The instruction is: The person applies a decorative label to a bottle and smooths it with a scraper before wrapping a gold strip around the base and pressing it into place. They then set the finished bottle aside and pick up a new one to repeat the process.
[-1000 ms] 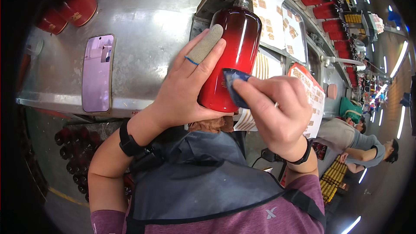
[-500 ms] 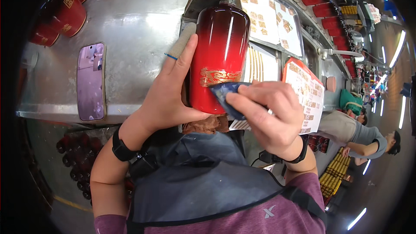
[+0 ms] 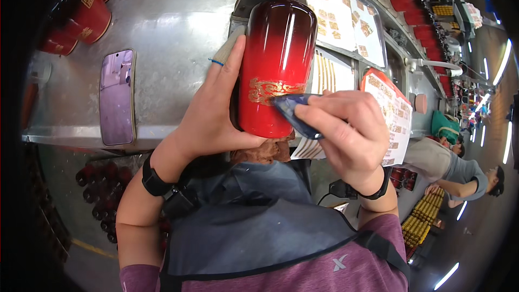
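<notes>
A glossy bottle (image 3: 278,59), dark at the shoulder and red below, lies with its neck pointing away from me. Gold ornament (image 3: 267,91) runs across its lower part. My left hand (image 3: 211,108) grips the bottle along its left side, the thumb at its base; a pale cloth finger cover (image 3: 226,50) with a blue edge sits on one finger. Between the thumb and fingers of my right hand (image 3: 351,130) is a flat dark blue scraper (image 3: 297,112). Its tip rests at the gold ornament's lower right part. The bottle's underside is hidden.
Left on the metal table (image 3: 167,65) lies a phone (image 3: 117,97), with red containers (image 3: 89,19) beyond it. Sheets of gold decals (image 3: 324,14) and an orange-edged printed sheet (image 3: 397,113) lie right. Farther right are a row of red bottles (image 3: 419,18) and a person (image 3: 459,168).
The scraper in my right hand has shifted a little right along the gold ornament. My left hand keeps its grip on the bottle. The whole view has moved slightly.
</notes>
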A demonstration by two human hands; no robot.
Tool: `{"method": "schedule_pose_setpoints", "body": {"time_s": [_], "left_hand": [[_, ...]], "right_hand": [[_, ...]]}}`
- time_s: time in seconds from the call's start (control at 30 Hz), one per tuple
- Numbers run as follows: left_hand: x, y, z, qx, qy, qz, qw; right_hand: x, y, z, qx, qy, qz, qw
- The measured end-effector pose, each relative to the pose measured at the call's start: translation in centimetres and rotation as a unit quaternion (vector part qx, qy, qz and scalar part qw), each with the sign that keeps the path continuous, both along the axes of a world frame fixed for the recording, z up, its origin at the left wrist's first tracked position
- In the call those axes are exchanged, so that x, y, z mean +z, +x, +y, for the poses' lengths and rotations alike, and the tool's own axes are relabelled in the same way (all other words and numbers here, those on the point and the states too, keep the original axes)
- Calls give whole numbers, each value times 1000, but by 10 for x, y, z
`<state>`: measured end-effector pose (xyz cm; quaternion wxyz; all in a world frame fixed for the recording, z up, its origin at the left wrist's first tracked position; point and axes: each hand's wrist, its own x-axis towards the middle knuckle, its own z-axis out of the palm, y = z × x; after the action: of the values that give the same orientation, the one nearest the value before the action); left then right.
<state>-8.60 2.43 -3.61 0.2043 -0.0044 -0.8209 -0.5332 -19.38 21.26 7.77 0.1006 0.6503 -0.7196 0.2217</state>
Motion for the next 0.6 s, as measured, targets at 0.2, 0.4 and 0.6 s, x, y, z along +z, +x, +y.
{"method": "schedule_pose_setpoints", "body": {"time_s": [0.2,0.4,0.6], "left_hand": [[0,2,-1,15,-23,-7,1000],[3,1,-1,29,-63,5,998],[3,2,-1,36,-74,18,996]], "right_hand": [[5,15,3,23,34,-19,999],[6,15,1,-39,25,-13,999],[8,19,-10,-40,25,23,999]]}}
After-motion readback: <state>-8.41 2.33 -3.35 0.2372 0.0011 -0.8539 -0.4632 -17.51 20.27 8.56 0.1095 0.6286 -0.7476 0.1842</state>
